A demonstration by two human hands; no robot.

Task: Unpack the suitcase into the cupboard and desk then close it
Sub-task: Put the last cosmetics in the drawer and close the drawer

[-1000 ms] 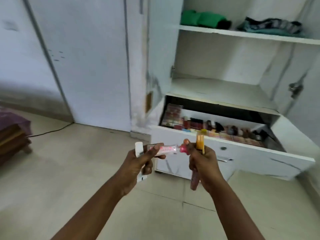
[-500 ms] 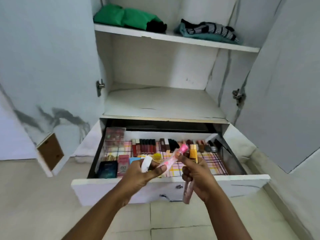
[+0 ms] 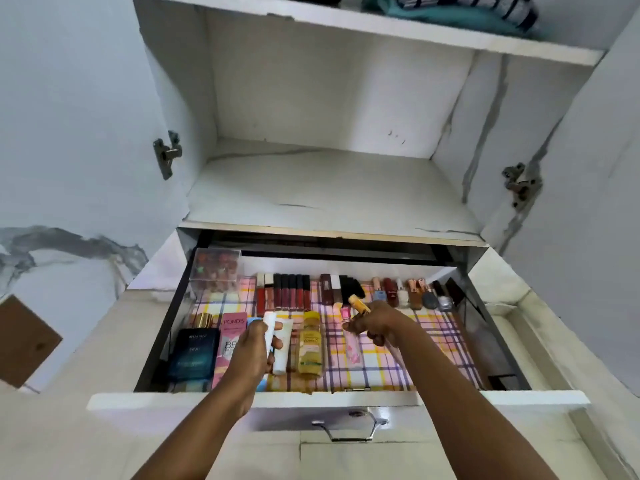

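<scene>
The person is stocking the open drawer (image 3: 242,398) of the cupboard (image 3: 329,188) with toiletries. The left hand (image 3: 251,355) has its fingers (image 3: 258,332) curled around a white tube (image 3: 269,323), above boxes already laid there. Beside it lies a yellow bottle (image 3: 310,344). The right hand (image 3: 375,323) grips an orange-capped tube (image 3: 358,303), over a pink tube (image 3: 351,344) on the checked liner (image 3: 381,368). Next, each tube likely needs a bare gap; the crowded rows of lipsticks (image 3: 291,292) beyond limit room.

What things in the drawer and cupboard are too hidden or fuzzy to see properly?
All in the head view:
- White tube in the left hand: its lower part is hidden by the fingers.
- Orange-capped tube in the right hand: its body is covered by the palm.
- Striped folded clothes on the top shelf: cut off by the picture's top edge.
- Clear plastic box: its contents are too blurred.
</scene>
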